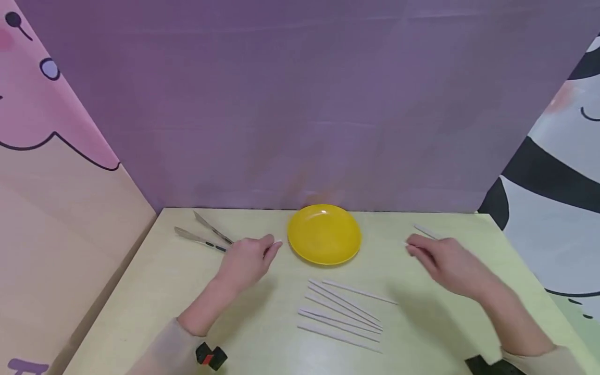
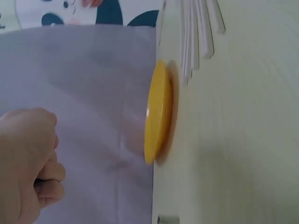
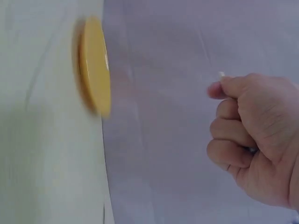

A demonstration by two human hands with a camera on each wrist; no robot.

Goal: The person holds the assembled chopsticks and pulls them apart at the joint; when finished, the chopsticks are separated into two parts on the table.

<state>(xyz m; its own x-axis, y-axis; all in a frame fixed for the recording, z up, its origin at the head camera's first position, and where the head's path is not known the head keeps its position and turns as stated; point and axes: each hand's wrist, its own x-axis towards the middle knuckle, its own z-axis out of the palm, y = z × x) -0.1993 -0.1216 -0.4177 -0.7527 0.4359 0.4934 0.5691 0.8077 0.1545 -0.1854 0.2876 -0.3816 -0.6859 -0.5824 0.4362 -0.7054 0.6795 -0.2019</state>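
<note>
My left hand (image 1: 246, 260) is raised over the table left of the yellow plate (image 1: 324, 234). Its thumb and index finger pinch a small white piece (image 1: 278, 241), of which only the tip shows. Right of the plate, my right hand (image 1: 447, 263) pinches another small white piece (image 3: 222, 73) between thumb and index finger, the other fingers curled in. Most of each piece is hidden by the fingers. Several thin white sticks (image 1: 339, 341) lie loosely side by side in front of the plate.
Two metal knives (image 1: 194, 236) lie at the back left, their near ends hidden behind my left hand. A single white stick (image 1: 424, 230) shows behind my right hand. A purple backdrop (image 1: 300, 104) stands along the table's rear edge, with printed panels on both sides.
</note>
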